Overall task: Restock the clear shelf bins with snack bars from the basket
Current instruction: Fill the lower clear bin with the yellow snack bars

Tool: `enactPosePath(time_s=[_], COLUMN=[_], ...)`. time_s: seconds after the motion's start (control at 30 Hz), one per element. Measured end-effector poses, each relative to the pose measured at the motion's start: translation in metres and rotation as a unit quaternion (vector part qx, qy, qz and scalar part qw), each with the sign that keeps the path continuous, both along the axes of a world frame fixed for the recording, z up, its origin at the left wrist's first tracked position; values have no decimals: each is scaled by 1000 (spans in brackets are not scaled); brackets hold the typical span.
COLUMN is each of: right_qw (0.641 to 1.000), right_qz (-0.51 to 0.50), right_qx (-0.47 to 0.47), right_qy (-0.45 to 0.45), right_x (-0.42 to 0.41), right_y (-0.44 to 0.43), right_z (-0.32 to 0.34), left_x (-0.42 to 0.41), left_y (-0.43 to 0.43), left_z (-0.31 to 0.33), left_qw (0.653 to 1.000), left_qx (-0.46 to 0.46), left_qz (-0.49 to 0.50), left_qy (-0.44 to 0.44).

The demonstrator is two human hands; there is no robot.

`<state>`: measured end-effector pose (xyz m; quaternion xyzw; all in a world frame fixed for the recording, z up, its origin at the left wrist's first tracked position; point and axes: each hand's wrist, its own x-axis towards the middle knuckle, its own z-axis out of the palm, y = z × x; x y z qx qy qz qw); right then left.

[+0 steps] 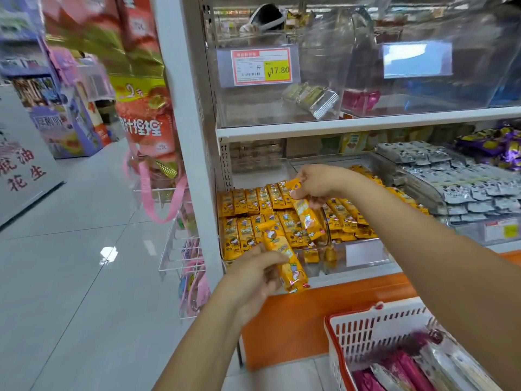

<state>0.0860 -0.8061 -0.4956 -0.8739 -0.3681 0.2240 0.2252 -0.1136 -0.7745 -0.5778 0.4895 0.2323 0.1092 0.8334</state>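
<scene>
To our left, big hanging snack bags (143, 117) and a wire rack (180, 249) crowd the shelf post. Our right forearm crosses the clear bin (352, 266) and hides part of its rows.

Our left hand (251, 277) curls its fingers round a yellow bar (284, 261) at the bin's front edge. Our right hand (315, 184) pinches a second yellow bar (308, 221), which hangs tilted over the stacked yellow bars (248, 201) filling the bin.

Beside it, another bin holds grey packets (451, 179). An upper bin with a price tag (260, 66) holds only a few silver packets (313, 98). The white basket (349, 311) at lower right holds pink and silver bars (406, 368).

Below the bin runs an orange base (310, 314), and pale glossy floor tiles (70, 249) stretch down the aisle.
</scene>
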Motion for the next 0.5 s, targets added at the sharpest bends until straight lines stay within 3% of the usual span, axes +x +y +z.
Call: enactPosePath(time_s=[0.17,0.4,0.5], right_qw=[996,968,964], right_qz=[9,44,58], right_qx=[-89,-222,-196], right_qy=[3,-110,-172], right_x=[4,-7,-10], right_y=[20,29,27], right_z=[1,-8,-14], left_x=[-4,-5,-6], left_y=[8,6,4], left_z=[-1,5,4], left_qw=[996,996,995], left_qx=[-88,-88,-94], left_qz=[11,14,42], left_qy=[-12,-14,5])
